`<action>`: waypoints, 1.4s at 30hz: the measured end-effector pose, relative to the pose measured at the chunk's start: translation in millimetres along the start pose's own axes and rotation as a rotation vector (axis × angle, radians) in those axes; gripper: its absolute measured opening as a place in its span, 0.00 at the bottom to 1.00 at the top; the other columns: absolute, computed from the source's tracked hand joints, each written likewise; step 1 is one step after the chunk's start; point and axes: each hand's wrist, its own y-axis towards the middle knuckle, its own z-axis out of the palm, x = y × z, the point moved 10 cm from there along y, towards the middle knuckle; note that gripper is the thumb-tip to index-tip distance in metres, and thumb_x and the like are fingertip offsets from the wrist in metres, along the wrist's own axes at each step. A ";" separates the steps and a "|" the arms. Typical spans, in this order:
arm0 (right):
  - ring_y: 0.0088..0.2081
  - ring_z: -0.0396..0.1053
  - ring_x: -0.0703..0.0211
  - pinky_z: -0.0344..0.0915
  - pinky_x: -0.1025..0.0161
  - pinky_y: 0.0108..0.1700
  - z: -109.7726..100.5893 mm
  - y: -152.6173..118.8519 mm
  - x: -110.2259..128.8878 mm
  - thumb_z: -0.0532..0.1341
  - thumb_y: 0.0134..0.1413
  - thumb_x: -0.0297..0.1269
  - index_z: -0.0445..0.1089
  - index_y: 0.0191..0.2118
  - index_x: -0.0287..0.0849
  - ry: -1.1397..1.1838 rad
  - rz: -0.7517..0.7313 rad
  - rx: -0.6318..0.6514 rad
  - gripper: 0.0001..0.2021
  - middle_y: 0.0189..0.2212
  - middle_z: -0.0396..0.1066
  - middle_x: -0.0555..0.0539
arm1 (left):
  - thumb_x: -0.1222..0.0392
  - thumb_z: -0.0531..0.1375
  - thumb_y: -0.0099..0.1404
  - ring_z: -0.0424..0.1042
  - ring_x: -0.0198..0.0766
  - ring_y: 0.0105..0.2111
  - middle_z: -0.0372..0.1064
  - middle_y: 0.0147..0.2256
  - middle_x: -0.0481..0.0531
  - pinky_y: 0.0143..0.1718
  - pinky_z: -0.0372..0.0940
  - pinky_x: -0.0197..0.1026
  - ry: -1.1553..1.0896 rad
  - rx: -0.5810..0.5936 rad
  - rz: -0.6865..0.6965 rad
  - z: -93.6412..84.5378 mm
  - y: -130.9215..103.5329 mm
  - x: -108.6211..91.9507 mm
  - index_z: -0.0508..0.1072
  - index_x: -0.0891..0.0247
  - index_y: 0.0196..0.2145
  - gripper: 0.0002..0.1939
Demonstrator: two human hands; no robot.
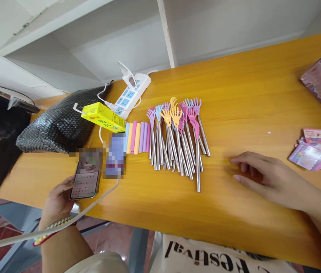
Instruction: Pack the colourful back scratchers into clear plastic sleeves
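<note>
Left hand [58, 197] gripping phone [85, 178], right hand [263, 176] open, flat on table [234, 94] near backscratchers [177, 136].

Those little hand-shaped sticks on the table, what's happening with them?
Nobody is touching them just now. The back scratchers lie in a bunch on the wooden table, beside a row of pastel grips. The person's left hand holds a phone with a cable plugged in. The right hand rests flat on the table, just right of the scratchers, holding nothing.
</note>
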 end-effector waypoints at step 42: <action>0.32 0.68 0.57 0.66 0.59 0.33 -0.5 -1.3 -0.2 0.56 0.54 0.41 0.63 0.48 0.43 0.003 0.009 0.001 0.16 0.36 0.68 0.43 | 0.64 0.70 0.34 0.70 0.36 0.24 0.74 0.30 0.48 0.25 0.67 0.35 0.076 0.088 0.128 3.1 6.3 0.1 0.72 0.65 0.37 0.27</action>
